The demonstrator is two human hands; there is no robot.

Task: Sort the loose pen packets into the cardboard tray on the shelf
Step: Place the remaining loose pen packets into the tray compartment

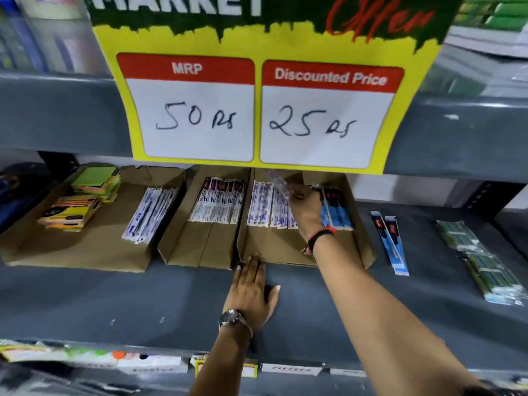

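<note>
A brown cardboard tray (274,250) sits on the grey shelf, holding a row of white-and-purple pen packets (261,207) and a few blue pen packets (337,208) at its right side. My right hand (307,208) reaches into this tray and is shut on a blurred, clear pen packet (278,182) lifted above the row. My left hand (253,290) lies flat and open on the shelf, fingertips touching the tray's front left corner. Two loose blue pen packets (390,242) lie on the shelf to the right of the tray.
A second tray (200,244) with dark-topped packets and a third tray (85,247) with white packets and sticky-note pads stand to the left. Green bundled packs (483,261) lie far right. A yellow price sign (265,104) hangs from the upper shelf, hiding the trays' backs.
</note>
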